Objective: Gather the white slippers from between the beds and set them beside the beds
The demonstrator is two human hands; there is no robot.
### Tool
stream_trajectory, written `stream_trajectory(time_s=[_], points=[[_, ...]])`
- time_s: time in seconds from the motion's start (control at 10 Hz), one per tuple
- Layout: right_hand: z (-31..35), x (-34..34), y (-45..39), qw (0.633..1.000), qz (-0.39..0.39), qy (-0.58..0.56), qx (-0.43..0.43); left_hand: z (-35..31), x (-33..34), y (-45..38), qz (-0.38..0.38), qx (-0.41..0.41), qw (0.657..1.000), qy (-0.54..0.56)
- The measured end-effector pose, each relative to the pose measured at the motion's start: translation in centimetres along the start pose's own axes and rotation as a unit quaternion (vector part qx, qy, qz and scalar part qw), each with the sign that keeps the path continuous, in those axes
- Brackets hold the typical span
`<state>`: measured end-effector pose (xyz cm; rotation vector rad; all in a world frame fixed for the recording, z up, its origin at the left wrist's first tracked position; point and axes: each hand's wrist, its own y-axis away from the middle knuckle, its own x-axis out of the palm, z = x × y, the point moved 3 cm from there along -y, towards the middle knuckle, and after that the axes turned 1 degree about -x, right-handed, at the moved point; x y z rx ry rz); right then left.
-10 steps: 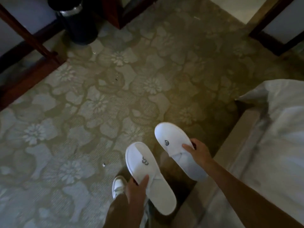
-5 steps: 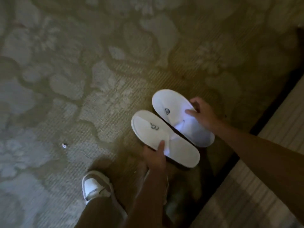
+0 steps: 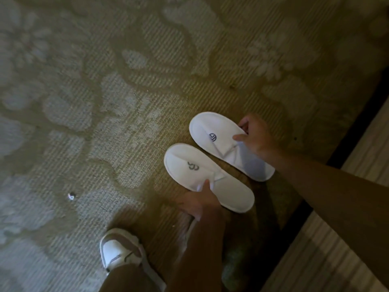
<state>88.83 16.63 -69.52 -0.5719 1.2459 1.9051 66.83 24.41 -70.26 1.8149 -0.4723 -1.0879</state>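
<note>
Holding one slipper each, the left hand [image 3: 202,202] pinches the near slipper [image 3: 208,178], the right hand [image 3: 255,137] the far slipper [image 3: 230,145], both low over the carpet [image 3: 105,123] beside the bed [image 3: 336,239]. Uneven release could leave them askew.

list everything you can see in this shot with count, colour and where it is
white slippers: 2, white with a dark logo on each upper, side by side low over the carpet at centre right; near slipper, far slipper
carpet: 1, olive with pale floral pattern, covers the floor
small pale scrap: 1, whitish, on the carpet at lower left
bed edge: 1, pale and striped, over a dark gap, lower right corner
shoe: 1, white, on the person's foot at bottom centre
left hand: grips the near slipper
right hand: grips the far slipper
</note>
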Motion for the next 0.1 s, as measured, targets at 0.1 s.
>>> stream_trajectory(time_s=[0.1], points=[[0.87, -0.08, 1.51, 0.999, -0.024, 0.020, 0.009, -2.29, -3.35, 4.70, 0.000, -0.024, 0.999, -0.027]])
